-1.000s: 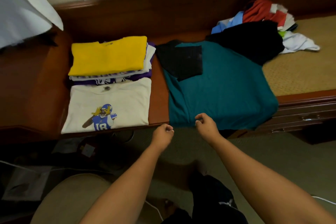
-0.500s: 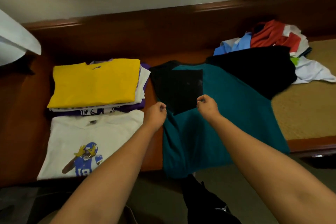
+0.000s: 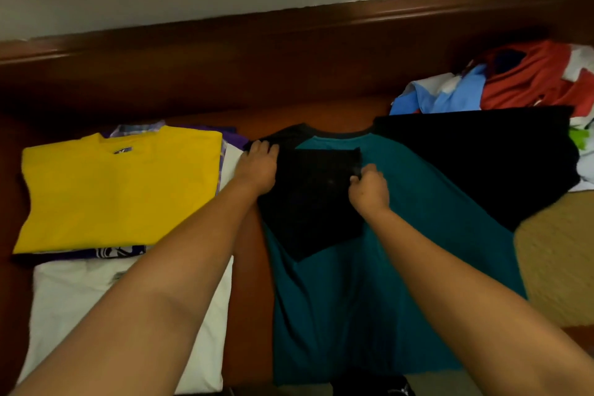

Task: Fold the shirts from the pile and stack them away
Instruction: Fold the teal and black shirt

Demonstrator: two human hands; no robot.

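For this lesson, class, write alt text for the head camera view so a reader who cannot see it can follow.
Two bare hands work on a teal shirt with black sleeves spread on a wooden bench: the left hand rests on its folded-in black sleeve and the right hand pinches that sleeve's edge. A folded yellow shirt tops a stack at left; unfolded clothes lie at right.

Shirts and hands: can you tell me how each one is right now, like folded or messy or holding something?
Teal shirt: spread flat, left sleeve folded in.
Yellow shirt: folded, top of the stack.
White shirt: folded, lying flat.
Pile: jumbled, unfolded.
Left hand: flat on the sleeve's shoulder.
Right hand: pinching the sleeve's edge.
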